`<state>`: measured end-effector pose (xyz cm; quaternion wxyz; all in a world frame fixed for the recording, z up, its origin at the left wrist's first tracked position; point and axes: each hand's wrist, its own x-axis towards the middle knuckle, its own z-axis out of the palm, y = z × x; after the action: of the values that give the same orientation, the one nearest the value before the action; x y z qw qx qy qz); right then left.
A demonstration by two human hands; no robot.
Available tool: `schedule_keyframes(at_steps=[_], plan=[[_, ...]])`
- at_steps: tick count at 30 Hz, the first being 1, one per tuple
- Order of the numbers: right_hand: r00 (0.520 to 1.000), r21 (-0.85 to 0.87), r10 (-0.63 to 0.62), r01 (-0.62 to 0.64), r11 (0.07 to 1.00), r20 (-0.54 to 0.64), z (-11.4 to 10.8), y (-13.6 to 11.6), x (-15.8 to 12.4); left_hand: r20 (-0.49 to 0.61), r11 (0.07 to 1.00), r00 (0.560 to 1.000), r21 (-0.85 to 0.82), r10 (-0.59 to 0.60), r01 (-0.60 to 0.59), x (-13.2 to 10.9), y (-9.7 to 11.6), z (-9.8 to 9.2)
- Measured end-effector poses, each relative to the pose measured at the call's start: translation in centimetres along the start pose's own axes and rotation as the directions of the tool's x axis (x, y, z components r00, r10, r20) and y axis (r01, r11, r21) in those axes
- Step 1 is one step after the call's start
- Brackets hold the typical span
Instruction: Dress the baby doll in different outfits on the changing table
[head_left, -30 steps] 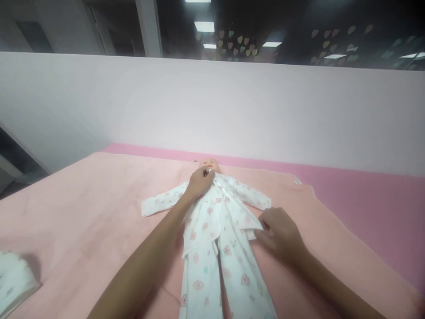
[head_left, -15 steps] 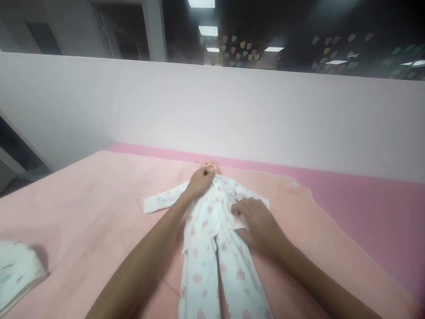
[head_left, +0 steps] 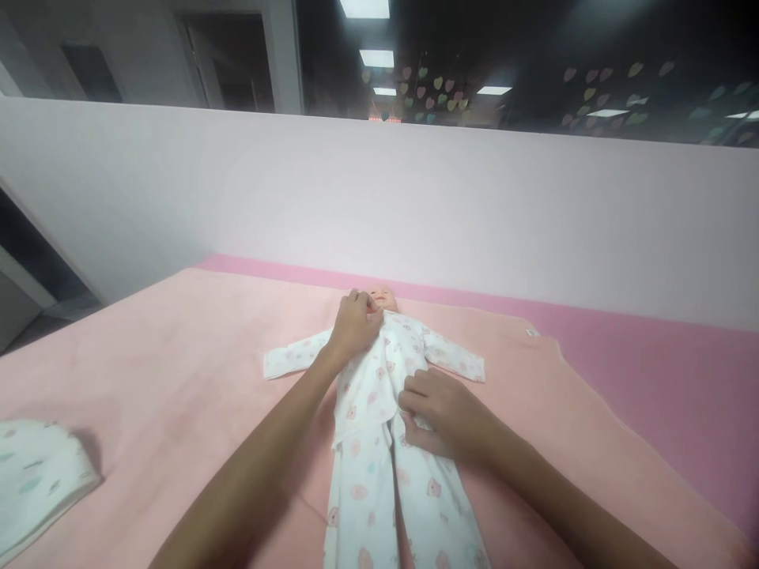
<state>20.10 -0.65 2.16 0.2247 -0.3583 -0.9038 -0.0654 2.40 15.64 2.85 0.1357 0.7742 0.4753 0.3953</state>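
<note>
A doll (head_left: 383, 297) lies face up, dressed in a white printed top (head_left: 368, 387) with both sleeves spread out and matching trousers (head_left: 364, 498). At the neckline, just below the doll's face, my left hand (head_left: 356, 320) pinches the collar edge of the top. My right hand (head_left: 436, 407) is at the lower front of the top, fingers curled around its hem edge, partly hiding the fabric there. The top's front panels meet near the middle of the chest.
The doll rests on a pink blanket (head_left: 178, 356) over a darker pink mat (head_left: 652, 379). A white printed cap (head_left: 44, 478) lies at the far left. Behind stands a low white wall (head_left: 379, 205), with dark glass above it.
My right hand has moved left and slightly down, from the top's side toward its middle front, uncovering the right-hand sleeve. My left hand has stayed at the collar, its fingers slightly shifted.
</note>
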Motion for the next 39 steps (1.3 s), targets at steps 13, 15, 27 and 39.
schedule_keyframes(at_steps=[13,15,27,39], plan=[[0.941,0.327,0.271,-0.325,0.887,0.2,-3.8,2.0,3.2,0.536,0.983,0.842,-0.112,-0.064,0.146,-5.8,3.3,-6.4],[0.913,0.357,0.361,-0.407,0.841,0.191,-3.2,2.7,3.8,0.558,0.978,0.826,-0.114,-0.081,0.173,-5.5,3.3,-6.1],[0.895,0.579,0.381,-0.442,0.685,0.232,-1.4,5.4,2.8,0.574,0.969,0.815,-0.147,-0.079,0.198,-5.0,3.3,-5.8],[0.884,0.601,0.466,-0.396,0.695,0.043,0.6,4.9,3.3,0.627,0.923,0.774,-0.241,-0.087,0.299,-4.5,2.7,-5.7]])
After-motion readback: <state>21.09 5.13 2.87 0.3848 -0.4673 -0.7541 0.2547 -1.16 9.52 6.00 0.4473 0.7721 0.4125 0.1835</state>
